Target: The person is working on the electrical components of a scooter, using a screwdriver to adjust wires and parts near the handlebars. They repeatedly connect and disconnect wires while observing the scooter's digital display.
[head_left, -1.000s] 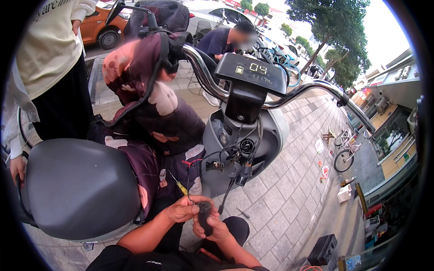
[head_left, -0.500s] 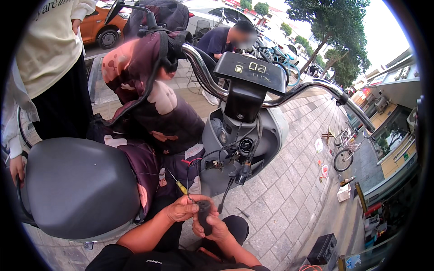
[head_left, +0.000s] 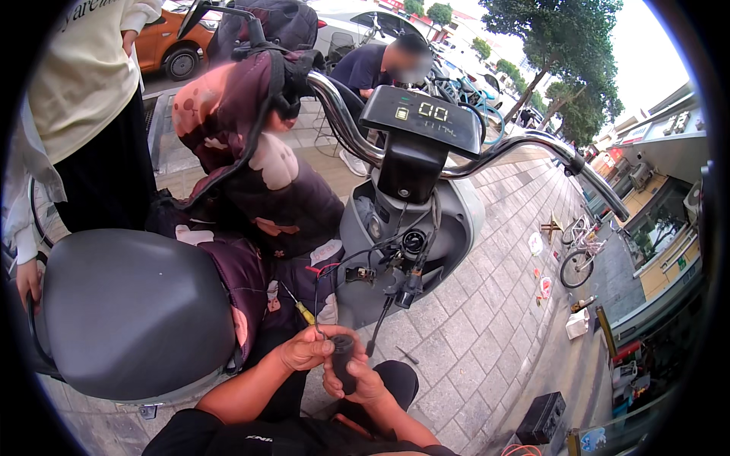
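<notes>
Low in front of me, my right hand [head_left: 357, 381] is wrapped round a black throttle grip [head_left: 344, 363], a ribbed cylinder held nearly upright. My left hand [head_left: 306, 349] closes its thumb and fingers on the upper end of the same grip. From there a thin dark cable [head_left: 317, 304] runs up to the opened front of a grey electric scooter [head_left: 464, 216]. Loose wires and connectors [head_left: 403, 262] hang out of that front, and a red-tipped wire [head_left: 323, 269] sticks out. A yellow-handled screwdriver [head_left: 304, 312] lies just beyond my left hand, on the patterned quilt.
Chrome handlebars [head_left: 525, 144] and a lit display [head_left: 422, 120] rise ahead; the seat [head_left: 141, 315] is at left. A patterned quilt [head_left: 274, 197] covers the left handlebar. One person stands at left, another bends behind. A black box [head_left: 541, 418] sits lower right.
The lit figures on the display have changed. Both hands keep the same hold on the throttle grip, with hardly any visible movement.
</notes>
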A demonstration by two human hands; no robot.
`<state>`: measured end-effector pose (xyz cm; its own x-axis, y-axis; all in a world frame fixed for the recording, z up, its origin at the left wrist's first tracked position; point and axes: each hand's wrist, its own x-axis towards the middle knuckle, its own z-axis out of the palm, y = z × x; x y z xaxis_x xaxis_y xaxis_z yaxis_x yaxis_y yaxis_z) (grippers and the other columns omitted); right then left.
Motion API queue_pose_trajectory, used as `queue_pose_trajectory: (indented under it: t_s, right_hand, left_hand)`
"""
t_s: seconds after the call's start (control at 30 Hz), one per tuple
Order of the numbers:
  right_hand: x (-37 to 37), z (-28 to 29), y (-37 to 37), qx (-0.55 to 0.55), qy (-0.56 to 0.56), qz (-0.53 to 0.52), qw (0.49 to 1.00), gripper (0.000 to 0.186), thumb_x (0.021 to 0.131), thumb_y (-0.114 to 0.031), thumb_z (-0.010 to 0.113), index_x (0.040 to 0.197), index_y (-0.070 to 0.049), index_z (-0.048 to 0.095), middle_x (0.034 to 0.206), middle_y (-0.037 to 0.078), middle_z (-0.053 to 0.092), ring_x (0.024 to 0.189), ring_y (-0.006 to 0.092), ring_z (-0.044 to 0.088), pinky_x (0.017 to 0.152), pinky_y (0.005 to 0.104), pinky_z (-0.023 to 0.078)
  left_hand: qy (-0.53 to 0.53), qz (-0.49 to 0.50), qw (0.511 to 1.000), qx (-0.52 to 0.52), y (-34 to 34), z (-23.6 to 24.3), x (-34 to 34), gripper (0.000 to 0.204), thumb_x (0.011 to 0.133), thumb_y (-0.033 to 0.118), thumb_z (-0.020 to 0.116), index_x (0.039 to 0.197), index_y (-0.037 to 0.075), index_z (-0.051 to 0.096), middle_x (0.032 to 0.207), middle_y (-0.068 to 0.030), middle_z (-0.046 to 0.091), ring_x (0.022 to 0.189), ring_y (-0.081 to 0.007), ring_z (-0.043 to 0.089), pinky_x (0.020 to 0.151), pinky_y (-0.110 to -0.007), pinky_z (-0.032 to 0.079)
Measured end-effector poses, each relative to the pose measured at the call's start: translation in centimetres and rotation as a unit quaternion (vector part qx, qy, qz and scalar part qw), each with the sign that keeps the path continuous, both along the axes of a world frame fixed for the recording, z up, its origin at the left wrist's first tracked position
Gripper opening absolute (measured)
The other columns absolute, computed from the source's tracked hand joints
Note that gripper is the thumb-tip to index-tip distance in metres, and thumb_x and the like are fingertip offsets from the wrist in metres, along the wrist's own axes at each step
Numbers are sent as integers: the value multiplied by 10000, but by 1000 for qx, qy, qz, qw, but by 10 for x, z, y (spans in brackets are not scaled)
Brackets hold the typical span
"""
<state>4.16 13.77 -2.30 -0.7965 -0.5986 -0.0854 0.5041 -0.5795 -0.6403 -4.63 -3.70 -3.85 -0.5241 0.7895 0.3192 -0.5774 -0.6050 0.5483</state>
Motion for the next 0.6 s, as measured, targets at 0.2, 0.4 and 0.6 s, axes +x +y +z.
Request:
queue_pose_trajectory:
  t_s: [0.2, 0.4, 0.6]
  right_hand:
    - [0, 2, -1, 0, 6, -2, 1000, 571, 969, -492, 636, 1225, 11, 545, 790, 74, 578, 599, 182, 537, 597, 299, 438]
    - [0, -6, 2, -10, 5, 4, 1000, 567, 971, -487, 641, 1219, 14, 544, 797, 78, 582, 603, 179, 537, 600, 298, 438]
    - [0, -1, 0, -6, 8, -3, 1000, 561, 972, -487, 648, 1207, 10, 537, 798, 78, 581, 608, 178, 537, 598, 294, 435]
  left_hand:
    - [-9, -18, 1000, 1, -1, -1, 0, 699, 980, 341, 725, 1440, -116, 464, 1343, -253, 620, 1264, -326, 626, 1007, -408, 578]
    - [-3, -19, 1000, -2, -1, -2, -3, 710, 977, 337, 731, 1446, -119, 456, 1343, -263, 619, 1230, -323, 646, 901, -399, 636]
    - [-15, -15, 1000, -1, -1, -5, -2, 696, 980, 313, 732, 1449, -121, 454, 1338, -263, 623, 1213, -316, 656, 909, -398, 633]
